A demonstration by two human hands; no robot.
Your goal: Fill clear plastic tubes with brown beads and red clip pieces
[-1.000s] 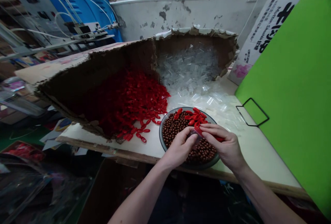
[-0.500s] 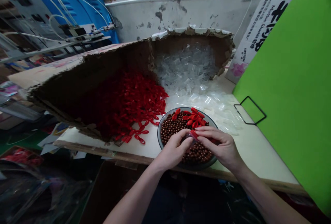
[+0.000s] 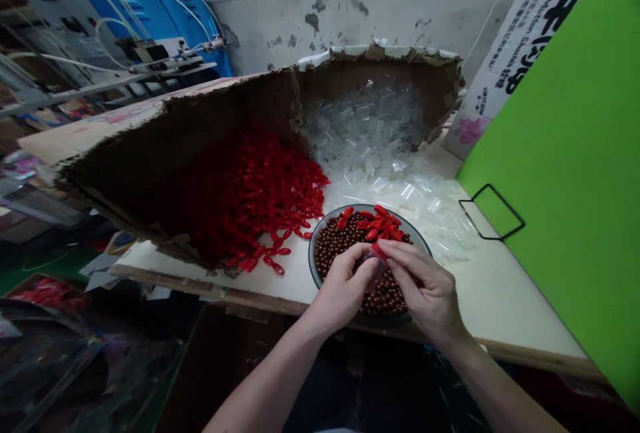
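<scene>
Over a grey bowl [image 3: 313, 266] of brown beads [image 3: 334, 243], my two hands meet on one small piece. My left hand [image 3: 346, 283] is closed round its clear plastic body, which my fingers mostly hide. The thumb and fingertips of my right hand [image 3: 425, 286] pinch the red cap [image 3: 379, 253] at its upper end. I cannot tell whether the clear body holds anything. Several loose red plastic pieces [image 3: 383, 225] lie on the beads at the bowl's far side, just beyond my fingertips.
Left of the bowl, a torn cardboard box [image 3: 200, 106] spills a heap of red pieces [image 3: 260, 180]. Behind, clear plastic pieces [image 3: 370, 126] spread from its other compartment onto the white table [image 3: 510, 300]. A green panel [image 3: 560, 173] with a black wire handle [image 3: 520, 225] stands at right.
My right hand has turned more upright, its fingers drawn in on the red cap. My left hand keeps its hold. The whole view has shifted slightly.
</scene>
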